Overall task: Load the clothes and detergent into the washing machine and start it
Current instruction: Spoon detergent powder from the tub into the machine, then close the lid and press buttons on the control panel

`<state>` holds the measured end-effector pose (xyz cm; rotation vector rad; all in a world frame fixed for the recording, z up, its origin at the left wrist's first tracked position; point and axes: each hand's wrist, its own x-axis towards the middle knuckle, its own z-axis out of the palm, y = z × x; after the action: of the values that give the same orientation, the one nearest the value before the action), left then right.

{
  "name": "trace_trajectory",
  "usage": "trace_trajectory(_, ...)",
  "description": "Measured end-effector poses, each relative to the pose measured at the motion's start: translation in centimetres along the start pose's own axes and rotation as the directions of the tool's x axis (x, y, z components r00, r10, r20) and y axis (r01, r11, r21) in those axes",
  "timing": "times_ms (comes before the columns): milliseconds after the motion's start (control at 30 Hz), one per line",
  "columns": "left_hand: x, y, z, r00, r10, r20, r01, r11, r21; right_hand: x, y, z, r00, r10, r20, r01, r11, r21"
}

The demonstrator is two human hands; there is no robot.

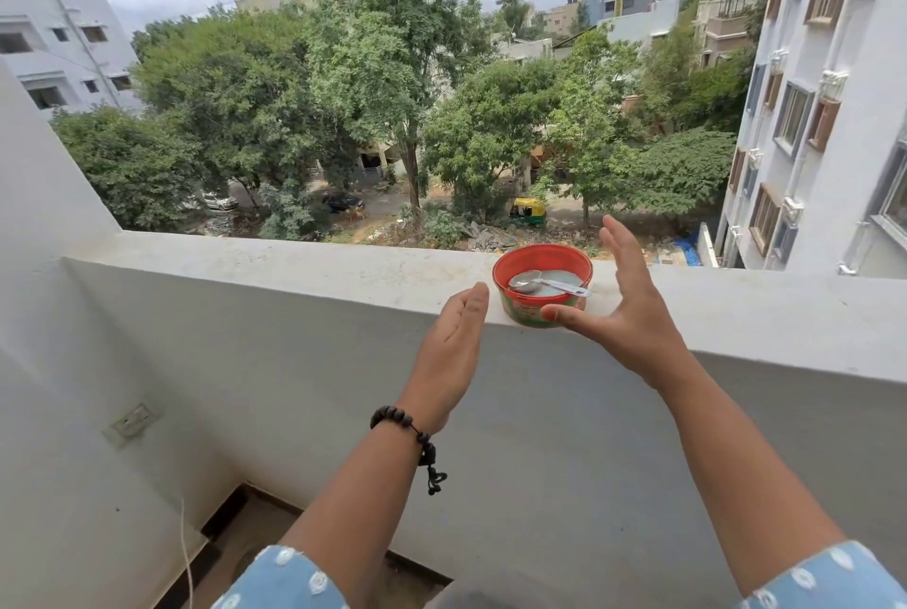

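Note:
A round red tub [542,292] with a green side stands on top of the white balcony wall [314,272]. It holds pale detergent powder and a metal spoon [545,283] that lies across it. My left hand [454,348] is just left of the tub, fingers straight, a small gap from it. My right hand [623,314] is spread at the tub's right side, thumb tip in front of its lower edge and fingers raised beside it. Neither hand grips the tub. No washing machine or clothes are in view.
Beyond the balcony wall is a long drop to trees, a street and parked vehicles. A white side wall [44,363] with a socket plate [132,421] closes the left. Another building [824,117] rises at the right. A thin cord [185,554] hangs at lower left.

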<state>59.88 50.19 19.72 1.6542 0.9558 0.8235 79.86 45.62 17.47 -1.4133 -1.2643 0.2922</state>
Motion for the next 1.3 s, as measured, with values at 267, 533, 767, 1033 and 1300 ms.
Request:
trace_trajectory(267, -1.9, 0.7, -1.4, 0.983, 0.155, -0.100, -0.120, 0.950, 0.287, -1.1, -4.9, 1.1, 0.965, -0.257, 0.054, 0.263, 0.939, -0.222)
trace_trajectory(533, -3.6, -0.3, -4.4, 0.875, 0.473, -0.104, -0.132, 0.439, 0.889, -2.5, -5.5, 6.3, 0.925, -0.344, 0.162, 0.356, 0.634, -0.686)
trace_trajectory(767, -6.0, -2.4, -8.3, 0.899, 0.408, -0.159, 0.037, 0.292, 0.956, -3.9, -6.6, 10.8, 0.919, -0.299, 0.257, 0.391, 0.603, -0.696)
trace_trajectory(1033, -10.1, -3.8, -13.8, 0.895, 0.338, -0.292, 0.207, 0.265, 0.942, -5.7, -10.1, 16.5, 0.856, -0.338, 0.390, 0.515, 0.619, -0.593)
trace_trajectory(1300, -17.4, -5.2, -20.2, 0.851, 0.286, -0.441, 0.375, 0.257, 0.890, -9.8, -15.4, 23.4, 0.765, -0.376, 0.523, 0.622, 0.641, -0.449)
